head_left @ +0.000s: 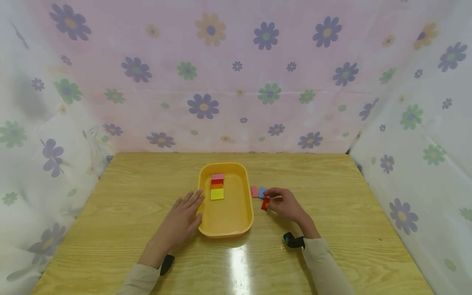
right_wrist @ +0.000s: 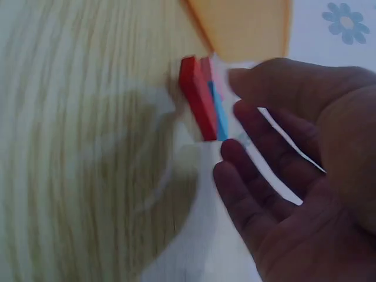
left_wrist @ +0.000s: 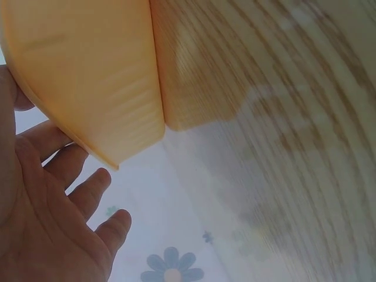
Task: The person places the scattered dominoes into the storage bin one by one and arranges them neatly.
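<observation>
My left hand [head_left: 181, 218] rests against the left rim of a yellow plastic tray [head_left: 248, 205], its fingers extended. In the left wrist view its fingertips [left_wrist: 101, 179] lie along the tray's edge. My right hand [head_left: 285, 203] hovers right of the tray with thumb and fingers spread, holding nothing. Close to its fingertips is a red block [head_left: 264, 203]. A blue block [head_left: 262, 192] and a pink block [head_left: 254, 191] lie just beyond. The right wrist view shows the red block [right_wrist: 198, 100] partly covering the other two, with a gap to the fingers.
Inside the tray, a column of blocks runs along the left: pink [head_left: 218, 176], red [head_left: 217, 182], orange [head_left: 216, 186] and yellow [head_left: 217, 194]. All stands on a wood-grain table [head_left: 147, 180]. Flowered curtains [head_left: 236, 82] hang behind and at both sides.
</observation>
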Available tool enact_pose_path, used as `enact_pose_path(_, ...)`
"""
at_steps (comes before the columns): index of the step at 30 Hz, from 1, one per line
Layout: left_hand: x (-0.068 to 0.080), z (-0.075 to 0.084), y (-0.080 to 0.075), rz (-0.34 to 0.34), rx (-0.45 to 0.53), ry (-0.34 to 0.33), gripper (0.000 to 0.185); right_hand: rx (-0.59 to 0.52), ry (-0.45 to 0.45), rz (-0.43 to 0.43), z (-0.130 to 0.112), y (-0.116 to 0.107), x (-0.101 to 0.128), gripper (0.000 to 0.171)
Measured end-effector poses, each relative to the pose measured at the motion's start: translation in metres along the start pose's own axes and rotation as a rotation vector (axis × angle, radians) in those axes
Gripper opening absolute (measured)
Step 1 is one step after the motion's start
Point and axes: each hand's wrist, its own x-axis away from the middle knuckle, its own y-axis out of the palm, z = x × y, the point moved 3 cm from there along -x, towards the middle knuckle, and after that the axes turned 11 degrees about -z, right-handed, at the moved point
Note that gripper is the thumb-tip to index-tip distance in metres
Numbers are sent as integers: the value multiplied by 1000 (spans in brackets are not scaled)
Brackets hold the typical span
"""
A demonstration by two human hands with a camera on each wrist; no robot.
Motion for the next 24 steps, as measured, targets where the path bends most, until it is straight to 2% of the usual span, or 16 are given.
enact_pose_path(6, 1, -2, 1, 2, 0, 2, 55, 163, 5, -56, 0, -1, -3, 34)
enact_pose_path(16, 2, 1, -1, 7, 13, 6, 55, 207, -22, -98, 1, -8, 3, 34)
enact_pose_path(24, 2, -1, 0, -7, 12, 2, 55, 306, -69, -85, 13, -15, 1, 36)
